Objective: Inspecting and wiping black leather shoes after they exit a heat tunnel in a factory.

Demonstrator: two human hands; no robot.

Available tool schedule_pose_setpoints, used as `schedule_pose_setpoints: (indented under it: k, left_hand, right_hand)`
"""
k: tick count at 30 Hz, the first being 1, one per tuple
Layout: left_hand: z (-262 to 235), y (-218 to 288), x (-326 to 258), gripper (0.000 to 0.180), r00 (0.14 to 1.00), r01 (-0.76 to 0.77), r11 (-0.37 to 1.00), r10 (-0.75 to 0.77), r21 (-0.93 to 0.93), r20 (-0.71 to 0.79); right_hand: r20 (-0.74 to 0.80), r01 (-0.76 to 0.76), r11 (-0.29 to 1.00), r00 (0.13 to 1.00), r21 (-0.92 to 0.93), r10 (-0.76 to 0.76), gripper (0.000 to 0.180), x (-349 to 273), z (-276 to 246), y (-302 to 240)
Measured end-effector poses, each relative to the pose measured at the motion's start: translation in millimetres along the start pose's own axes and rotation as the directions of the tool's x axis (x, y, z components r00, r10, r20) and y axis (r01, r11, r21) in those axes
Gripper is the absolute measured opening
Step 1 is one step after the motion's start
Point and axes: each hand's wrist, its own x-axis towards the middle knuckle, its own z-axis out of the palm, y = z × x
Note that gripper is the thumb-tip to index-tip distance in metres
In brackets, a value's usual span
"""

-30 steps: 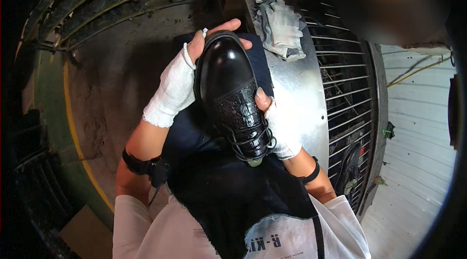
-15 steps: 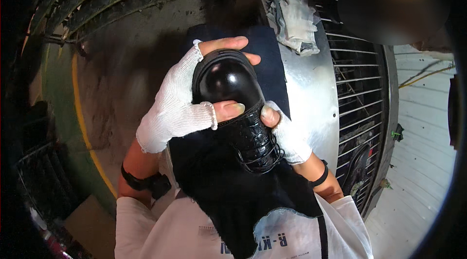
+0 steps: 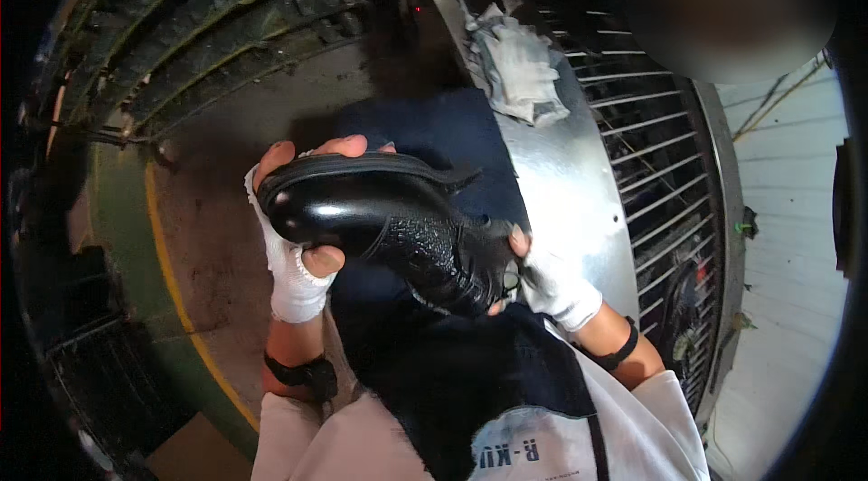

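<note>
From my remote post I find one black shoe in the middle of the view, held in front of the wearer, above the dark apron and a dark blue cloth. I record it as lying on its side, toe to the wearer's left, sole edge along the far side and the laced front turned toward the body. The toe cap is smooth and glossy; the section behind it carries a coarse, scaly texture. The left hand is clamped on the toe end, thumb on the near side and fingers over the sole edge. The right hand is closed on the ankle end, thumb on top and a fingertip showing below, near the laces. Both hands wear white fingerless gloves, and each forearm bears a black strap. I cannot tell whether the shoe touches the cloth beneath it. To the right I note a bare metal surface with a crumpled pale rag at its far end, then a barred grille and a white wall. At upper left stands a loaded rack, its contents too dark to identify.
</note>
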Motion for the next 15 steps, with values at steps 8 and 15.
schedule_pose_setpoints:
  k: [8,15]
  left_hand:
    - [16.3,-40.3,-1.4,0.106,0.869,0.391,0.915,-0.403,0.102,0.287]
    - [32.0,-81.3,1.0,0.091,0.903,0.398,0.879,-0.425,0.265,0.056]
  right_hand:
    - [0.151,0.396,0.728,0.913,-0.56,-0.38,0.068,24.7,-13.9,-109.2]
    - [0.328,0.348,0.334,0.938,-0.876,-0.117,0.075,30.1,8.1,-112.2]
